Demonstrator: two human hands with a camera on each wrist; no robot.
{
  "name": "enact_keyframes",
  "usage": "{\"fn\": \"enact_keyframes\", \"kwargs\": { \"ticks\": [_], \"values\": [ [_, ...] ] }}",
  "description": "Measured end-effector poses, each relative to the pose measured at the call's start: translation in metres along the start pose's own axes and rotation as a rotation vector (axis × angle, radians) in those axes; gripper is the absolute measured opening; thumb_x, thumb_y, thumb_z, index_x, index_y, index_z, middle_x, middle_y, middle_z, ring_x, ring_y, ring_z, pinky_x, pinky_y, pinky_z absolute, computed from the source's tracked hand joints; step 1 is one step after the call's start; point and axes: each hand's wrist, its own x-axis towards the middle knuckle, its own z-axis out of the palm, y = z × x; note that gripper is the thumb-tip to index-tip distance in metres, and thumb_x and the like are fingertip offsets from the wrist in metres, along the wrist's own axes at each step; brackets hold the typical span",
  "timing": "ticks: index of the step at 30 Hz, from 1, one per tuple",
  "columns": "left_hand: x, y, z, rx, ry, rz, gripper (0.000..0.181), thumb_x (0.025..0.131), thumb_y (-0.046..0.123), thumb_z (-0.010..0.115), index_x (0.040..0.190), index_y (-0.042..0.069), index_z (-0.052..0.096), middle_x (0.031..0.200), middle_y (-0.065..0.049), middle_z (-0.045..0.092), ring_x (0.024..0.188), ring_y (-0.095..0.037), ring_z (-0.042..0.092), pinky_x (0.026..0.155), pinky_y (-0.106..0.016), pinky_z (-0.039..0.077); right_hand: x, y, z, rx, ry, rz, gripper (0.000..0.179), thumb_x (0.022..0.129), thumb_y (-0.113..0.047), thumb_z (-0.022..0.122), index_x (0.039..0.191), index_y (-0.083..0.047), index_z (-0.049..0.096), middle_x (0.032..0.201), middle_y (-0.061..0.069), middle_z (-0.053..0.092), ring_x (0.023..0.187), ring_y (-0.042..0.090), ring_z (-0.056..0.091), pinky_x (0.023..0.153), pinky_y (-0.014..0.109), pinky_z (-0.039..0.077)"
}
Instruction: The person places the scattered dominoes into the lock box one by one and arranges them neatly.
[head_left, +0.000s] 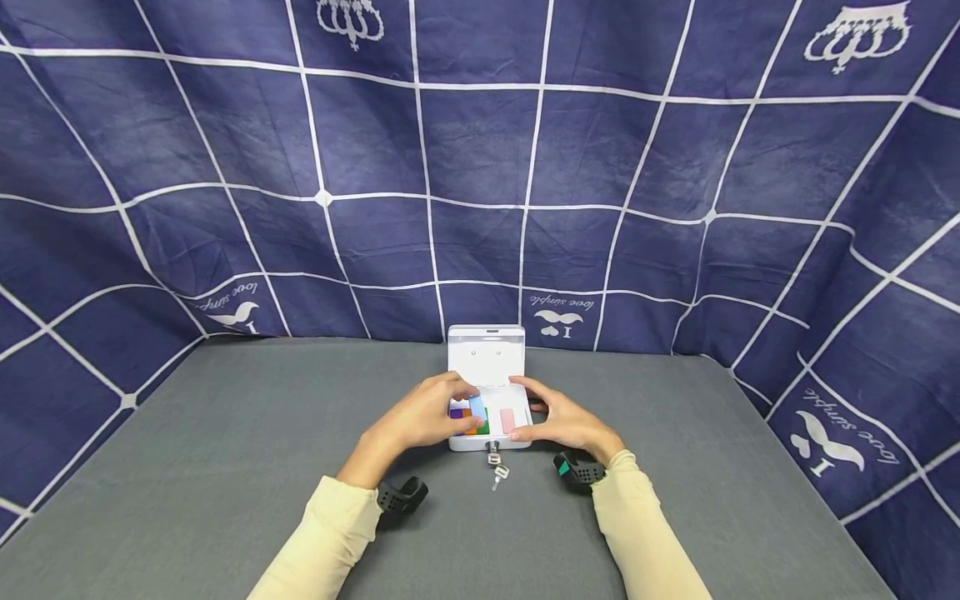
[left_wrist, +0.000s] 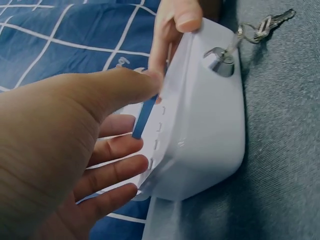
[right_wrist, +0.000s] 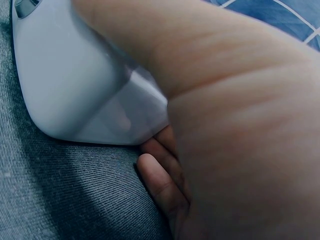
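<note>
A small white lockbox (head_left: 468,446) stands on the table, its lid (head_left: 487,367) raised at the back. Between thumb and fingertips, my left hand (head_left: 435,408) pinches a flat light blue rectangular piece (head_left: 478,408) over the box's left part; the left wrist view shows this piece (left_wrist: 144,117) nearly edge-on. Purple (head_left: 455,413), orange and green pieces lie beneath it, partly hidden by the hand. A pink piece (head_left: 507,419) is at the right inside. My right hand (head_left: 558,417) grips the box's right side, thumb at the front rim and fingers along the side.
A key sits in the front lock (left_wrist: 220,62), with a ring and a second key (head_left: 500,473) hanging onto the grey tabletop (head_left: 262,467). Behind the table hangs a blue curtain (head_left: 480,150) with white lines. Each wrist wears a black band.
</note>
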Motion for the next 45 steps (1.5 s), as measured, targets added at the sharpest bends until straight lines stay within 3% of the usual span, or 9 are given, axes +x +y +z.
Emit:
{"fn": "enact_keyframes", "kwargs": {
  "ticks": [4,14,24,34,45],
  "values": [
    [0.003,0.001,0.002,-0.003,-0.021,-0.01,0.04,0.084,0.031,0.08,0.114,0.006,0.072,0.105,-0.004,0.07,0.098,-0.019,0.067,0.091,-0.038,0.054,0.001,-0.002,-0.001,0.003,0.003,0.02,0.09,0.077,-0.039,0.086,0.152,-0.039,0.035,0.157,0.001,0.041,0.137,0.03,0.049,0.11,0.047,0.043],
    [0.012,0.004,0.009,0.014,-0.065,0.018,0.038,0.085,0.03,0.079,0.113,0.006,0.073,0.103,-0.005,0.068,0.091,-0.02,0.063,0.085,-0.036,0.052,0.002,0.001,0.0,0.012,-0.009,-0.007,0.089,0.081,-0.035,0.084,0.154,-0.033,0.034,0.159,0.005,0.038,0.137,0.035,0.048,0.11,0.05,0.043],
    [0.024,0.005,0.019,0.02,-0.138,-0.014,0.039,0.084,0.029,0.081,0.113,0.005,0.073,0.101,-0.005,0.068,0.085,-0.015,0.056,0.079,-0.033,0.048,-0.001,0.0,-0.001,0.009,-0.003,0.017,0.089,0.078,-0.039,0.085,0.152,-0.04,0.036,0.159,0.001,0.038,0.138,0.031,0.048,0.111,0.049,0.042],
    [0.029,0.002,0.027,0.044,-0.132,0.026,0.034,0.081,0.028,0.083,0.107,0.006,0.075,0.093,-0.005,0.068,0.082,-0.013,0.054,0.077,-0.031,0.047,0.0,0.0,-0.001,0.013,0.002,0.018,0.09,0.077,-0.04,0.085,0.152,-0.04,0.035,0.159,-0.001,0.037,0.138,0.03,0.048,0.111,0.048,0.042],
    [0.03,0.003,0.029,0.037,-0.126,0.041,0.033,0.08,0.026,0.083,0.105,0.005,0.075,0.096,-0.006,0.069,0.087,-0.015,0.057,0.082,-0.033,0.049,0.0,-0.001,-0.001,0.018,-0.005,0.016,0.09,0.078,-0.039,0.085,0.153,-0.038,0.035,0.16,0.001,0.038,0.138,0.033,0.047,0.11,0.048,0.043]
  ]
}}
